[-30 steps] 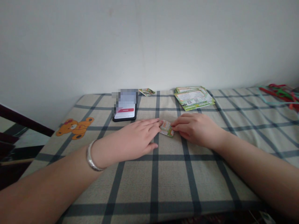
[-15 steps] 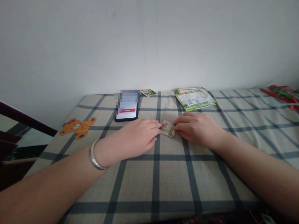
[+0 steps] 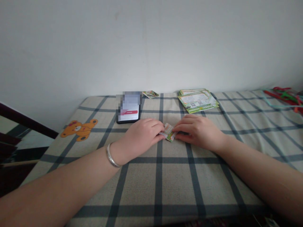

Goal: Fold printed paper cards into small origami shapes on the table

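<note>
A small folded green and orange paper leaflet (image 3: 168, 131) lies on the checked cloth (image 3: 170, 176) between my hands. My left hand (image 3: 142, 135), a silver bangle (image 3: 110, 155) on its wrist, has its fingers curled and pinches the paper's left edge. My right hand (image 3: 199, 130) pinches the paper's right edge with thumb and fingertips. Both hands rest on the cloth.
A stack of green leaflets (image 3: 198, 100) lies at the back right, and a small folded leaflet (image 3: 150, 93) by the wall. A phone (image 3: 129, 108) with a lit screen lies behind my left hand. Coloured strips (image 3: 285, 94) sit at the far right. A bear print (image 3: 78, 129) marks the cloth's left.
My left hand's flat fingers have curled and drawn back into a pinch on the paper. The paper looks narrower and its edge has lifted. My right hand has barely moved.
</note>
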Demonstrator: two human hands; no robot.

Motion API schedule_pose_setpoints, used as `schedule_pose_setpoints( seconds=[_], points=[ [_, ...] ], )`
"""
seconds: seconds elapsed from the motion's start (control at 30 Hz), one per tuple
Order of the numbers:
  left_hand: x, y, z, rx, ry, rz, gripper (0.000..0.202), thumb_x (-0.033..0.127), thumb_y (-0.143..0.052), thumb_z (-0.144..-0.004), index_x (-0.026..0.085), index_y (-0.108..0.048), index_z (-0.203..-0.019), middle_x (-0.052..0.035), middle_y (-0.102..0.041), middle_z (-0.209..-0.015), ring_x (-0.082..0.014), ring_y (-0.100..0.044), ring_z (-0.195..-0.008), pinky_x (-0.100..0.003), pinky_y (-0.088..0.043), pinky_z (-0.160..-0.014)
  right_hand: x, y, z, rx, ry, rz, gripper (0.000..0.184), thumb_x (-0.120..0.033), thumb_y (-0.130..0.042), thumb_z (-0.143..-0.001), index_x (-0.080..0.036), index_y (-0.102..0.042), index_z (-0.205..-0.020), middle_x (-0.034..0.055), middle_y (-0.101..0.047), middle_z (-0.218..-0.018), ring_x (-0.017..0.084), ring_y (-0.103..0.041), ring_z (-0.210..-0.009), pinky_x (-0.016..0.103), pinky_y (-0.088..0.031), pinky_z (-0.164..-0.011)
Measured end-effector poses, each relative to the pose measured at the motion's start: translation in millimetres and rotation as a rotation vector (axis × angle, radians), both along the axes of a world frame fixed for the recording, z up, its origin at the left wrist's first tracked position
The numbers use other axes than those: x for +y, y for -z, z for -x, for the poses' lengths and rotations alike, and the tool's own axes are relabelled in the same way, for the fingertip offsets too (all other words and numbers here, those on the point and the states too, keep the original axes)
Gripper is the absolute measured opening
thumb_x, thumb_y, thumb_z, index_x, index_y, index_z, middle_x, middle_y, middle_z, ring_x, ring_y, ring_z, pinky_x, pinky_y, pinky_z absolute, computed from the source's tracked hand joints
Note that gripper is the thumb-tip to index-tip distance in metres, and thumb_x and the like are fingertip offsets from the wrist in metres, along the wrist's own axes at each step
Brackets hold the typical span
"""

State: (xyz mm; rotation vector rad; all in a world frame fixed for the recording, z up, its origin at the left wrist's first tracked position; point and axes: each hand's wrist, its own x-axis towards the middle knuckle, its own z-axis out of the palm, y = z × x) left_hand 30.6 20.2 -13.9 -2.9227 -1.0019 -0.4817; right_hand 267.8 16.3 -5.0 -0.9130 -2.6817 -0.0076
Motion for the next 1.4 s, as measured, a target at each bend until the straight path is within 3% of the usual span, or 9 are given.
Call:
schedule_pose_setpoints(
  seconds=[0.27,0.53,0.77,0.93,1.07,1.4],
  points=[
    [-2,-2.2,-2,0.019,-0.04,-0.066,0.019,0.029,-0.057,-0.092,0.014,-0.066,-0.084,-0.0063,-0.067,-0.088,-0.0203,-0.061,-0.089,-0.035,-0.049,-0.081,-2,1.3,1,0.014,0.068,0.034,0.026,-0.039,-0.054,-0.093,-0.021,-0.073,-0.093,0.0048,-0.069,-0.089,0.017,-0.061,-0.084,0.029,-0.043,-0.075],
    [-7,-2.9,-5,0.045,-0.127,-0.104,0.015,0.025,-0.056,-0.09,0.014,-0.064,-0.081,-0.0063,-0.065,-0.085,-0.0217,-0.06,-0.086,-0.036,-0.048,-0.077,-5,-0.5,7,-0.043,0.178,-0.023,0.021,-0.028,-0.057,-0.088,-0.018,-0.07,-0.076,0.0034,-0.065,-0.074,0.017,-0.058,-0.074,0.029,-0.039,-0.066],
    [-9,-3.1,-6,-0.028,-0.167,-0.1,0.011,0.019,-0.053,-0.088,0.016,-0.06,-0.079,-0.0044,-0.064,-0.083,-0.02,-0.059,-0.082,-0.035,-0.045,-0.074,-6,2.6,8,-0.036,0.197,-0.086,0.018,-0.024,-0.055,-0.087,-0.021,-0.071,-0.096,0.0038,-0.068,-0.085,0.018,-0.059,-0.08,0.029,-0.038,-0.065],
    [-6,-4.0,-5,-0.214,-0.222,0.02,0.005,0.021,-0.053,-0.089,0.017,-0.056,-0.087,-0.0023,-0.062,-0.08,-0.0178,-0.058,-0.079,-0.032,-0.045,-0.07,-7,3.1,11,0.034,0.25,-0.162,0.018,-0.026,-0.054,-0.088,-0.019,-0.07,-0.082,0.0038,-0.066,-0.077,0.018,-0.059,-0.074,0.029,-0.037,-0.062],
    [-3,-3.4,-4,-0.319,-0.216,0.144,0.005,0.021,-0.053,-0.089,0.018,-0.056,-0.086,-0.0004,-0.061,-0.079,-0.0155,-0.058,-0.076,-0.029,-0.045,-0.067,-7,4.1,13,0.088,0.256,-0.144,0.015,-0.025,-0.055,-0.087,-0.018,-0.068,-0.085,0.004,-0.066,-0.08,0.017,-0.059,-0.073,0.027,-0.037,-0.061],
    [0,-2.6,-4,-0.325,-0.219,0.15,0.003,0.021,-0.061,-0.083,0.018,-0.061,-0.082,0.0001,-0.064,-0.077,-0.0168,-0.059,-0.077,-0.03,-0.046,-0.07,-4,5.8,13,0.149,0.163,-0.017,0.012,-0.019,-0.055,-0.088,-0.016,-0.062,-0.079,0.0025,-0.061,-0.073,0.013,-0.054,-0.067,0.024,-0.037,-0.062]
  ],
)
